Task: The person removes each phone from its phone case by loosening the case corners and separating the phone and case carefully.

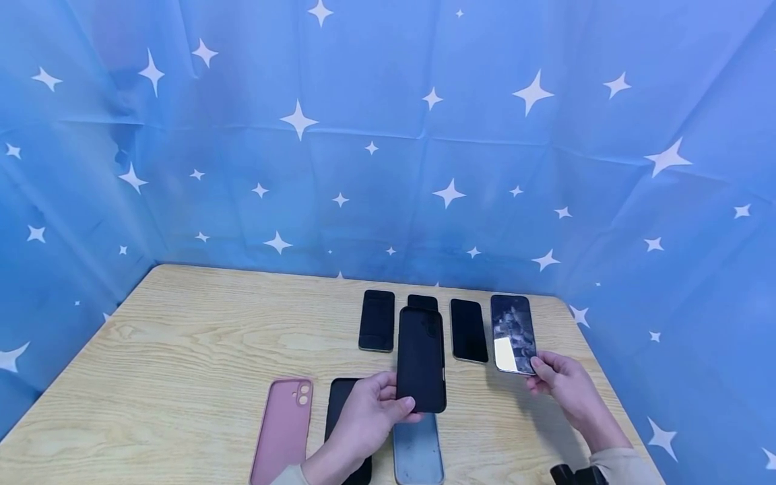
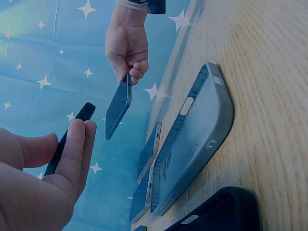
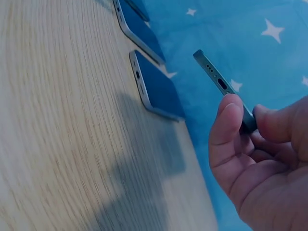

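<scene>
My left hand (image 1: 374, 416) pinches a black phone case (image 1: 419, 357) by its lower left corner, thumb on the near face. The case is raised over the table, with its camera cutout at the top right. In the left wrist view the case (image 2: 85, 111) appears edge-on between thumb and fingers. On the right, my right hand (image 1: 564, 387) grips a phone (image 1: 509, 330) by its lower right corner, screen up and reflecting light. The right wrist view shows this phone's (image 3: 215, 76) bottom edge with its charging port, held above the table.
Three phones lie at the back: a left one (image 1: 377, 320), a middle one (image 1: 422, 302) partly hidden by the raised case, and a right one (image 1: 469, 330). Nearer lie a pink case (image 1: 281, 431), another black case (image 1: 341, 394) and a grey-blue case (image 1: 418, 451). A starry blue curtain (image 1: 364, 168) surrounds the table.
</scene>
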Tool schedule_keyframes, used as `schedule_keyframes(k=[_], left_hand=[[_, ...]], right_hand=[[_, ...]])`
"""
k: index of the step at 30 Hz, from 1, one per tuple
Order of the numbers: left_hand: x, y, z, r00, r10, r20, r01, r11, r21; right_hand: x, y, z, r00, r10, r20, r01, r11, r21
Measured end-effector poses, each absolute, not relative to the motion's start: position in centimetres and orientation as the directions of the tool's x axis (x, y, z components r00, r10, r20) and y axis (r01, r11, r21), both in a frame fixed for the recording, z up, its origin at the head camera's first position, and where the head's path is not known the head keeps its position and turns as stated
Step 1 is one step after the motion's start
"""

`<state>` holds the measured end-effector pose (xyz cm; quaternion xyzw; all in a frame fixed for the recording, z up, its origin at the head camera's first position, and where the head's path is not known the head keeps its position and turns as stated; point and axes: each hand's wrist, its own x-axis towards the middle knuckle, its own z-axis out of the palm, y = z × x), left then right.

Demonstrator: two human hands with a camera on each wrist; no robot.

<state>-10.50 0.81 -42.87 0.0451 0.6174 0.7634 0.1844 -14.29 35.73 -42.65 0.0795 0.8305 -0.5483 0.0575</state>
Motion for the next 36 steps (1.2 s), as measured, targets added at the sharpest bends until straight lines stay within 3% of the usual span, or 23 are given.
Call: schedule_keyframes(k=[36], left_hand=[[-9.8, 2.7, -43.5, -0.919, 0.360, -0.162, -0.254, -0.226, 0.940]], right_hand=[[-17.9, 39.2, -44.9, -0.943, 0.063, -0.326, 0.315, 0.487, -0.815]])
